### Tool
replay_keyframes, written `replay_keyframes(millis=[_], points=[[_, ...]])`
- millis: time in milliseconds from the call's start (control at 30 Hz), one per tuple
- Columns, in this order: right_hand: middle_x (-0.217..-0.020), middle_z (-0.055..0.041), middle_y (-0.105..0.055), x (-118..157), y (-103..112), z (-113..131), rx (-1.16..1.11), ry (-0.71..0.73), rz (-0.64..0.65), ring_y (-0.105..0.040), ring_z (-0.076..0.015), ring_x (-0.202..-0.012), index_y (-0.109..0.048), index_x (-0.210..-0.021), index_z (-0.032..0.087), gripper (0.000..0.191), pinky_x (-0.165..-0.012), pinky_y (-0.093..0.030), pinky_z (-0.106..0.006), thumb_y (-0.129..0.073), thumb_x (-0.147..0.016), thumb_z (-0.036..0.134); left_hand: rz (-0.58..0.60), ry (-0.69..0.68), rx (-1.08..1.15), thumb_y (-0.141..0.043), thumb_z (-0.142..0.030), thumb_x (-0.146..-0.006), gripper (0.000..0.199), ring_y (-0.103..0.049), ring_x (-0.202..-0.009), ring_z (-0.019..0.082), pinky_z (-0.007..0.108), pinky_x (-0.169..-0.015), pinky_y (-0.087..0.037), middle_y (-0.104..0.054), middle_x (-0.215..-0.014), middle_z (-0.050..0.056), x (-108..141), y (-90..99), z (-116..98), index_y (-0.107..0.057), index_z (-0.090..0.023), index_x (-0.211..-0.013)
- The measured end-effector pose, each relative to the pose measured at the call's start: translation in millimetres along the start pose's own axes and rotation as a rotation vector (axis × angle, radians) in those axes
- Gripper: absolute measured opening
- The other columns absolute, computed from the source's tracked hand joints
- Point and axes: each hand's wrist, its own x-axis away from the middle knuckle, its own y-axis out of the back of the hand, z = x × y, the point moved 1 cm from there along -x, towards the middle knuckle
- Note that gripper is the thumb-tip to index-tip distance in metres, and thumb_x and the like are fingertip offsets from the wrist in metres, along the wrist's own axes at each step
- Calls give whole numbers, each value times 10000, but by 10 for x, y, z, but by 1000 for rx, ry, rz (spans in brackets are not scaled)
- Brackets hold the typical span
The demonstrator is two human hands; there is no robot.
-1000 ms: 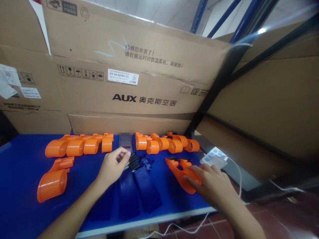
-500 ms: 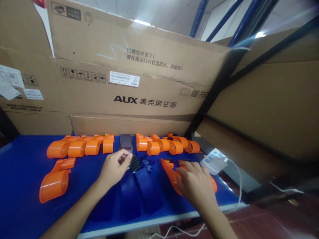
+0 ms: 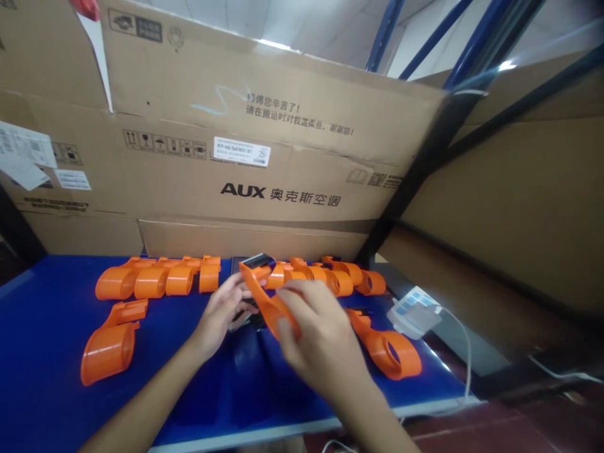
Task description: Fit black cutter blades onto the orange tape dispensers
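My right hand grips an orange plastic part by its ring end, over the middle of the blue table. A black piece sits at the raised end of that part. My left hand is at the left of this end, its fingers curled; whether they grip the part or something dark beneath it is unclear. Another orange part lies to the right of my right hand. Dark blue pieces below my hands are hard to make out.
Rows of orange parts line the back of the blue table. One orange part lies front left. A white device with a cable is at right. A large cardboard box stands behind.
My right hand has lifted an orange part from the right side and brought it left to the middle, close to my left hand. The view has shifted slightly.
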Motion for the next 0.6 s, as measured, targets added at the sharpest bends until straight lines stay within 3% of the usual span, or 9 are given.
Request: replay_keyframes(millis=[133, 300, 467, 533, 600], points=[[-1126, -144, -665, -110, -330, 94, -141, 53, 46, -624, -295, -1004, -710, -1105, 173, 292, -889, -561, -475, -567, -855, 123, -178, 55, 124, -722, -503, -867, 430, -743, -859, 225, 313, -726, -566, -775, -1114, 113, -31, 40, -12, -621, -204, -1159], [-1179, -124, -691, -180, -436, 68, -361, 95, 38, -653, -284, -1058, -677, -1220, 203, 315, -937, -563, -468, -614, -915, 247, -374, 61, 128, -754, -524, -817, 379, -742, -781, 215, 303, -687, -554, -784, -891, 42, -82, 112, -25, -631, -204, -978], [-1046, -80, -756, -281, -531, -202, -450, -113, -58, -698, -246, -970, -709, -1074, 215, 196, -896, -562, -416, -539, -997, 275, -316, 89, 77, -678, -560, -834, 392, -705, -676, 198, 302, -657, -535, -744, -768, 52, -95, 102, -40, -667, -173, -901], [-997, -71, -770, -305, -628, -329, -435, -210, -4, -713, -234, -895, -708, -1080, 210, 191, -846, -573, -395, -572, -989, 308, -271, 107, 66, -660, -562, -836, 395, -669, -614, 177, 285, -609, -512, -721, -729, 48, -86, 93, -30, -660, -169, -872], [-1001, -67, -777, -307, -726, -425, -420, -215, 71, -718, -232, -879, -699, -1135, 211, 223, -822, -578, -383, -625, -958, 325, -239, 107, 68, -670, -539, -836, 378, -635, -569, 154, 264, -572, -488, -711, -721, 37, -78, 95, -11, -660, -171, -920]])
